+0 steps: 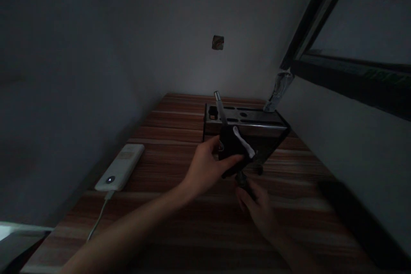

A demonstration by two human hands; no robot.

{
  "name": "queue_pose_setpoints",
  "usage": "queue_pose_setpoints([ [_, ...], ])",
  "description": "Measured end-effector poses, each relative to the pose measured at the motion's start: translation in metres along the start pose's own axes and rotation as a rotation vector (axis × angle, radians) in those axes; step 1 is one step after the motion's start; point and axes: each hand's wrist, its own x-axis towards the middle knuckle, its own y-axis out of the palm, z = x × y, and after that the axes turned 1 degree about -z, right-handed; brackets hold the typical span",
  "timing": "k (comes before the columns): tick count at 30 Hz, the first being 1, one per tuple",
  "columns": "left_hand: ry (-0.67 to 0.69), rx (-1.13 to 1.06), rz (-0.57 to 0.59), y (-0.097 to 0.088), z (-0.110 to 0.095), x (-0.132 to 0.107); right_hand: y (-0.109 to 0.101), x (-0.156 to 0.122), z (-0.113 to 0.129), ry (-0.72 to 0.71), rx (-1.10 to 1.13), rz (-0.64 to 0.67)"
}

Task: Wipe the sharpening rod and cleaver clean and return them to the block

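My left hand (208, 165) is closed on a soft-looking black piece (229, 143) with a white strip along its edge, thumb on the near side. Its kind is too dark to make out. Just below it, my right hand (257, 205) has its fingers wrapped round a dark, slim handle (243, 180). A pale rod with a silver tip (220, 105) sticks up beyond the black piece, in line with the handle. Whether rod and handle are one tool is hidden by the black piece. Behind both hands stands a metal-topped rack (257, 123) with slots.
A white power bank (121, 167) with a cable (98, 220) lies on the wood-grain table (173, 126) at left. A plastic-wrapped piece (278, 90) leans at the rack's right rear. A dark long object (356, 222) is at right, below a dark frame bar (346, 79).
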Motion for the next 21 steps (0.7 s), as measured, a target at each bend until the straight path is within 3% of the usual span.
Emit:
queue_pose_setpoints([
  [9, 0.039, 0.058, 0.112, 0.02, 0.028, -0.01, -0.002, 0.002, -0.007, -0.013, -0.013, -0.08],
  [21, 0.049, 0.093, 0.102, 0.02, 0.031, -0.009, -0.001, 0.003, -0.005, -0.007, -0.013, -0.078],
])
